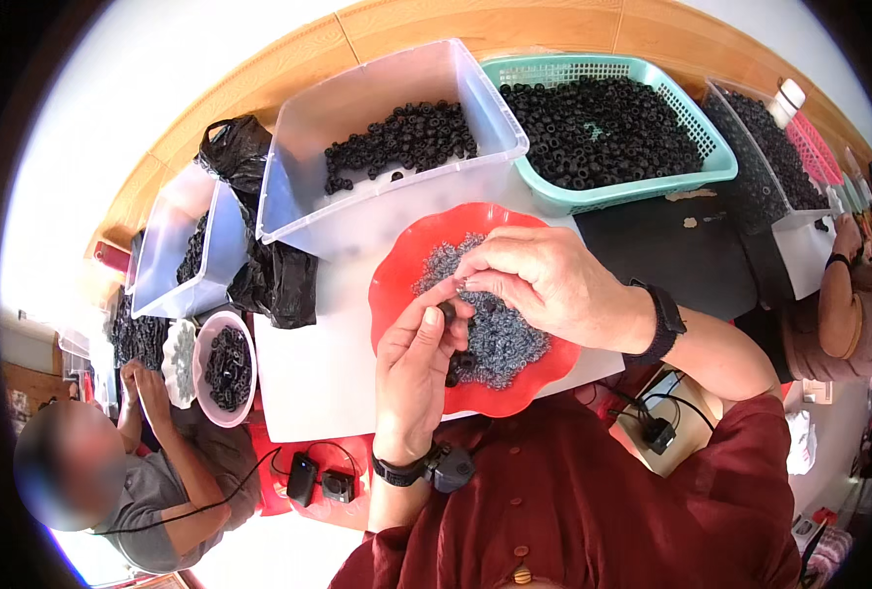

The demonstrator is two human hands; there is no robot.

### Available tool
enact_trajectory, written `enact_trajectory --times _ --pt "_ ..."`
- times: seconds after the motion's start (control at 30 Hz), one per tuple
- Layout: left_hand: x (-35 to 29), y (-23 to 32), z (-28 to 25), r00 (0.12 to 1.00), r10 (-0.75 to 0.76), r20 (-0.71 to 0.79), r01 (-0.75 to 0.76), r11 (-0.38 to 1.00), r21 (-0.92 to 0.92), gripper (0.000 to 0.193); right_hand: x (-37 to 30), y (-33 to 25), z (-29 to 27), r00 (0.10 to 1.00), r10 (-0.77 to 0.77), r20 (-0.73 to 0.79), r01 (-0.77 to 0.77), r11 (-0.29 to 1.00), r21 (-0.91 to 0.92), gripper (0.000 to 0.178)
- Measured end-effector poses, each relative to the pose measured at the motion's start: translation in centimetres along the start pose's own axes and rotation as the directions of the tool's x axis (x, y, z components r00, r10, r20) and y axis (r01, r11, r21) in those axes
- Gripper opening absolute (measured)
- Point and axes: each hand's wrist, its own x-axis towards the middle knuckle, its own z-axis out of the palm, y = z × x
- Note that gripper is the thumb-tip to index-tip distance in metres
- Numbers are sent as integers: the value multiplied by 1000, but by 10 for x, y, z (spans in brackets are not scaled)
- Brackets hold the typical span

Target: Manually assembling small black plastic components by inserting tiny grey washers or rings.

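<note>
Dish (pixel 394 265) (red, wavy-edged), head view: sits at the near edge of the white worktop (pixel 323 388), heaped with small clear parts (pixel 514 355). Left hand (pixel 412 368) curls its fingers around a dark piece (pixel 447 313) above the dish; right hand (pixel 561 285) meets its index fingertip, thumb and forefinger pinched together, anything between them too small to tell. Beyond: clear bin (pixel 296 211) and green basket (pixel 642 194), both holding black pieces (pixel 406 137).
</note>
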Motion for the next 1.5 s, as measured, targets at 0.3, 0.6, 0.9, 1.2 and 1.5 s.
enact_trajectory --times 0.3,0.6,0.9,1.2,1.5 --pt "-1 3 -8 1000 10 8 -10 1000 -28 29 -3 -7 3 997 74 -12 -74 997 -16 9" --pt "-1 1 -16 997 -14 -71 11 999 -40 30 -2 -10 3 997 82 -7 -82 997 -11 11" --pt "1 3 -10 994 25 -102 -30 999 -43 26 -2 -8 4 998 62 -27 -63 998 -11 11" --pt "2 0 -10 992 61 -112 -56 997 48 32 -1 -9 4 998 57 -14 -57 998 -7 9" --pt "3 2 -6 992 122 -37 -110 965 238 61 0 -8 9 996 -65 61 71 991 -109 7"
